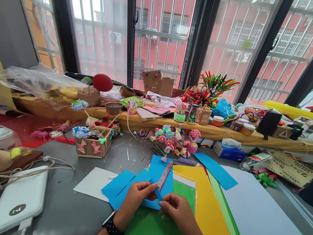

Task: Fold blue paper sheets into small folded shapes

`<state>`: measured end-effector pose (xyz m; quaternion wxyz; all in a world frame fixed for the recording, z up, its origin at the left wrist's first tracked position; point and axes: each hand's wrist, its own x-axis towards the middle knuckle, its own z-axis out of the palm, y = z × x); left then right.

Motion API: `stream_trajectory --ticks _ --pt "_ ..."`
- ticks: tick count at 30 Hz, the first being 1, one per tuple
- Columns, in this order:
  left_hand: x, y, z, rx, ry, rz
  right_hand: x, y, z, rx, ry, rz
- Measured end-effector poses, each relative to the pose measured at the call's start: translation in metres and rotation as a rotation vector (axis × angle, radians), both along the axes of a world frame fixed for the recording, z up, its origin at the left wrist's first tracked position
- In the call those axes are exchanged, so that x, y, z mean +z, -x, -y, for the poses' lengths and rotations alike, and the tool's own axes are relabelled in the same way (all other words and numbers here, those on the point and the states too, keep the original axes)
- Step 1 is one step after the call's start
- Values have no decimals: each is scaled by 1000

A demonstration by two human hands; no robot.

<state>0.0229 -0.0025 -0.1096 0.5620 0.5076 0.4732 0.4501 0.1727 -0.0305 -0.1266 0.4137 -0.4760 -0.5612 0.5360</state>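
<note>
Head: left hand (137, 195), right hand (178, 212) pinch paper (159, 194); sign (290, 168) seems unreadable.

I've got 2 hands in view: left hand (136, 196), right hand (178, 212). Also 1 ruler (164, 175), 1 power bank (19, 199), 1 tissue box (229, 152), 1 red ball (103, 82).

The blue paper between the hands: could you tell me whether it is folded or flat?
Folded, apparently: left hand and right hand pinch the blue paper into a narrow, darker flap above the green sheet.
</note>
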Motion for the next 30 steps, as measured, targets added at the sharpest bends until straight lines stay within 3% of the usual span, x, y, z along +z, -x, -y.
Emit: stream_trajectory --ticks 12,19,30 --pt "2 4 -1 27 -35 65 3 1 0 38 98 -74" --pt "1 3 1 -182 27 96 3 1 2 56 134 -112" --pt "6 7 1 -298 4 200 -1 -1 4 126 228 -139"
